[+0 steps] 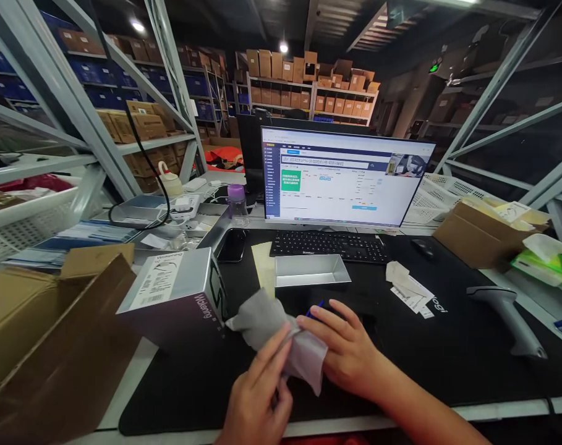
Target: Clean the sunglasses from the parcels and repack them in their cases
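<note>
A crumpled piece of thin grey wrapping (266,321), cloth or paper, is between my hands above the black desk mat. My left hand (262,386) pinches its near side, fingers pressed together. My right hand (348,349) grips the right side, its thumb hidden. Whether anything lies inside the folds, I cannot tell. A small blue edge (314,309) shows by my right fingers, too little to name. Just beyond stands an open, shallow silver box tray (312,272). To the left is a silver and dark printed box (174,303) with a white label on top.
An open cardboard box (62,346) fills the near left. Behind the mat (424,364) are a keyboard (329,246), monitor (340,179) and phone (233,245). Paper slips (413,290), a mouse (422,248) and a barcode scanner (507,315) lie right. Another carton (480,235) stands back right.
</note>
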The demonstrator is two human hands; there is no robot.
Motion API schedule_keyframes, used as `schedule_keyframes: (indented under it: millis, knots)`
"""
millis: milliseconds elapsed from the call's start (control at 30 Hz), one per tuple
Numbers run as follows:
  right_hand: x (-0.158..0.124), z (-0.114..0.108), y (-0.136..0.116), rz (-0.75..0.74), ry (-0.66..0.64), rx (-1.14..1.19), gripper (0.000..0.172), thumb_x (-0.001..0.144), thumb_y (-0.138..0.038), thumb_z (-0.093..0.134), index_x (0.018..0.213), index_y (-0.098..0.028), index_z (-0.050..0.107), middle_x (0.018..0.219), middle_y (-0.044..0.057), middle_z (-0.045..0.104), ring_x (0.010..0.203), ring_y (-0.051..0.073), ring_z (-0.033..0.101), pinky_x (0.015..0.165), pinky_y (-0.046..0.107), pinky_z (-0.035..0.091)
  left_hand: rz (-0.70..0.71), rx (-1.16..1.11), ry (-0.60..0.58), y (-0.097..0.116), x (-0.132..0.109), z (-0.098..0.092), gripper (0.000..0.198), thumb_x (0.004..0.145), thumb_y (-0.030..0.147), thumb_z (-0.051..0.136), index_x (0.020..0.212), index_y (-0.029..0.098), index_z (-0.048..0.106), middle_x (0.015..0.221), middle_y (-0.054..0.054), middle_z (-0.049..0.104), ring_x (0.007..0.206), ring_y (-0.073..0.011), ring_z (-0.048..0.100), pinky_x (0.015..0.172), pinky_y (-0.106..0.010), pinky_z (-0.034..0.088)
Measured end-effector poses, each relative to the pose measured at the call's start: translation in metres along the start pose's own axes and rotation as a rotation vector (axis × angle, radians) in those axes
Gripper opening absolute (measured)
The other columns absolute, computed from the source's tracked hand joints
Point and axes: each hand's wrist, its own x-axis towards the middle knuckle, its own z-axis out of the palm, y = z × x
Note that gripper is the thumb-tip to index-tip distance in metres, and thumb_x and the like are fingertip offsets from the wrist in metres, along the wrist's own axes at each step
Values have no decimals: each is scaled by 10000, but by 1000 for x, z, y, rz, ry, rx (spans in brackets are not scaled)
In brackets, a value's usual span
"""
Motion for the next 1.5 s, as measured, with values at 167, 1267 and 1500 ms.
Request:
schedule_keyframes:
  millis: [167, 1267, 1500]
  knots:
    - [5, 16, -17, 200, 82, 88, 243, 805, -102, 503, 918, -208, 690, 1240, 91, 719, 1254, 261, 595, 1103, 492, 437, 259, -59, -56, 3, -9, 9, 619, 885, 21, 405, 1500, 90, 391, 1283, -187, 679, 987, -174, 743, 709, -186, 606]
    - [-50, -59, 96, 1617, 453, 1185, 403, 504, -343, 961, 797, -178, 740, 505, -111, 360, 417, 28, 250, 342, 131, 172, -336, -533, -572, -35, -40, -6, 145, 886, 207, 608, 804, 210, 727, 694, -14, 651, 620, -110, 615, 566, -169, 449]
    - [-69, -69, 83, 1658, 678, 1410, 360, 606, -297, 949, 799, -149, 684, 540, -127, 364, 388, -7, 221, 296, 79, 238, -657, -327, -189, -34, -36, 20, 505, 848, 256, 613, 1340, 233, 503, 852, 28, 610, 523, -77, 563, 530, -183, 513]
